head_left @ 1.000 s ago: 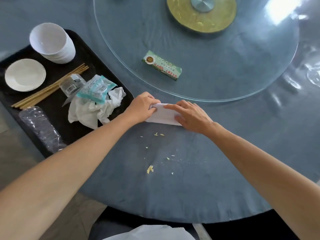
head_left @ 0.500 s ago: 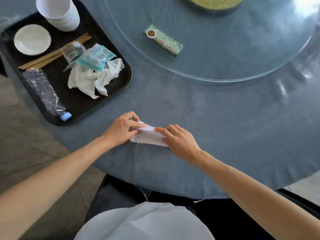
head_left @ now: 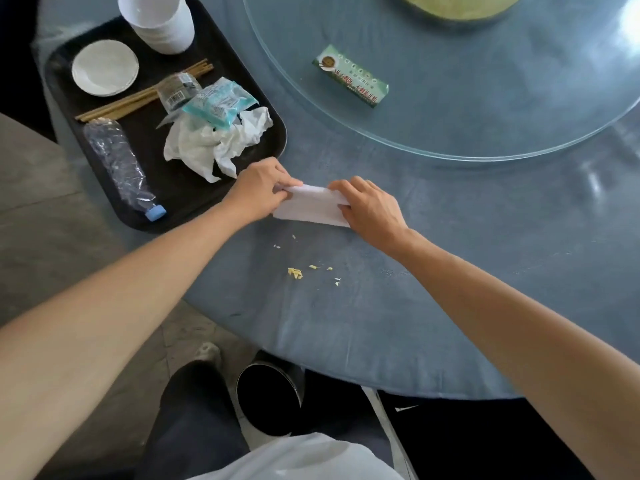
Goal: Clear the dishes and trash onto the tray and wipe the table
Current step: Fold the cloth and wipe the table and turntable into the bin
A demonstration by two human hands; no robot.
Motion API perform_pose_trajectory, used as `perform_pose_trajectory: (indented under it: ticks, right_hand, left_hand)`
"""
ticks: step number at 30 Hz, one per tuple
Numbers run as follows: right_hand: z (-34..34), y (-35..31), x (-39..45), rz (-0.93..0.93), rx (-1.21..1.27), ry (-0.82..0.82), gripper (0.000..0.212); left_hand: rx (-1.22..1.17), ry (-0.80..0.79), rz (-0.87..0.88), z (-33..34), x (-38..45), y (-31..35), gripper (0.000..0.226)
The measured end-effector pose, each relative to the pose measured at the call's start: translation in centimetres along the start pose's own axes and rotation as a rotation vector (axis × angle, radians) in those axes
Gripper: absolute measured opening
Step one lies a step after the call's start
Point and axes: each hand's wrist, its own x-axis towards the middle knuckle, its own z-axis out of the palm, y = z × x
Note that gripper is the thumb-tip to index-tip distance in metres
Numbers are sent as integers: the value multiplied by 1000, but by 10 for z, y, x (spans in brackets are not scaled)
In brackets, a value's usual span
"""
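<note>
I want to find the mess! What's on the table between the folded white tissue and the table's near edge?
In the head view, small yellowish crumbs lie scattered on the blue table below the folded white tissue.

Restaurant dining room: round cloth-covered table point(head_left: 450, 271) carried a glass lazy Susan point(head_left: 485, 98); bussing tray point(head_left: 104, 188) held dishes
</note>
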Motion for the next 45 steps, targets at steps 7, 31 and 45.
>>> perform_pose_trajectory:
  ticks: [7,31,45]
  right_hand:
    - [30,-27,-53,24,-13,67,24]
    - [21,-15,-48,22,-62,-73,42]
    - [35,-178,-151,-301,-18,77,67]
  left_hand:
    - [-83,53,-30,38,-65,-17,38]
    - [-42,59,-31,39,-76,-32,52]
    - [151,376,-95,42,-329,-61,69]
